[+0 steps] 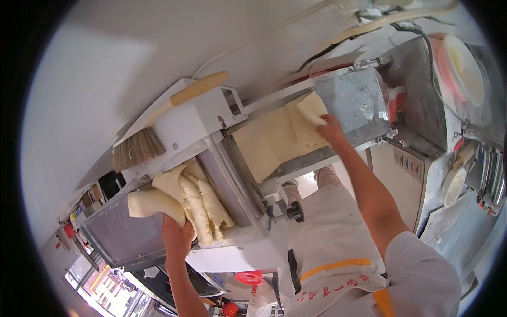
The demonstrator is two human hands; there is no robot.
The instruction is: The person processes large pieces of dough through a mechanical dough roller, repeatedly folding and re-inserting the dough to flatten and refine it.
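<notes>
A dough sheeter [211, 113] with a metal roller [228, 171] stands across the middle. A pale, flat dough sheet [264, 142] stretches from the roller over the right-hand tray [351, 95]. My right hand [331, 131] is closed on the far end of this sheet, where the dough curls over. On the left side of the roller, thick folded dough [199, 208] lies in ragged layers. My left hand [177, 235] grips a smooth flap of dough [154, 203] beside those folds, its fingers partly hidden beneath it. Whether both portions join under the roller is hidden.
On the machine's white top rests a wooden-handled brush [140, 149]. A black knob [296, 211] juts from the near side, close to my apron [332, 232]. Pink and white basins [465, 68] sit at upper right. The left tray [127, 238] has raised edges.
</notes>
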